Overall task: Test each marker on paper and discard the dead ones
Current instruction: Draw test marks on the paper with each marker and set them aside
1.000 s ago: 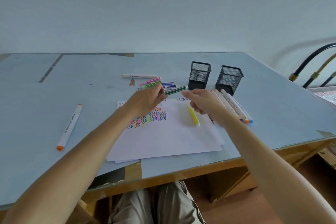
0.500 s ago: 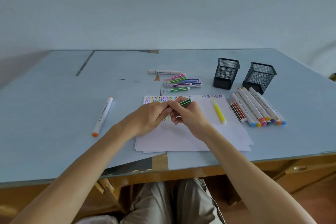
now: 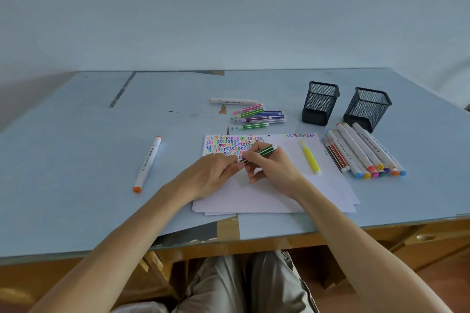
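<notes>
Both hands meet over the paper stack (image 3: 267, 195) at the near middle of the counter (image 3: 76, 160). Right hand (image 3: 274, 173) grips a dark green striped marker (image 3: 259, 153), fingers curled round its barrel, marker tilted with the white end up toward the far right. Left hand (image 3: 211, 175) has its fingers curled and pinching the marker's lower end, right where the cap would be; whether the cap is on or off I cannot tell, the fingertips hide it.

The top sheet's far left corner is covered with rows of coloured squiggles (image 3: 229, 145), and a short row of squiggles (image 3: 297, 135) sits on the far edge to the right. A yellow highlighter (image 3: 310, 157) lies on the paper, just right of the right hand.

Beyond the paper, a small pile of striped thin markers (image 3: 259, 117) lies on the counter, with a fat white marker (image 3: 232, 101) just behind them. Right of the paper, a row of fat white markers with coloured caps (image 3: 366, 152) plus a few thin ones lies side by side. Two black mesh pen cups (image 3: 320, 101) stand behind that row. Well to the left, one white marker with orange ends (image 3: 147, 164) lies alone.
</notes>
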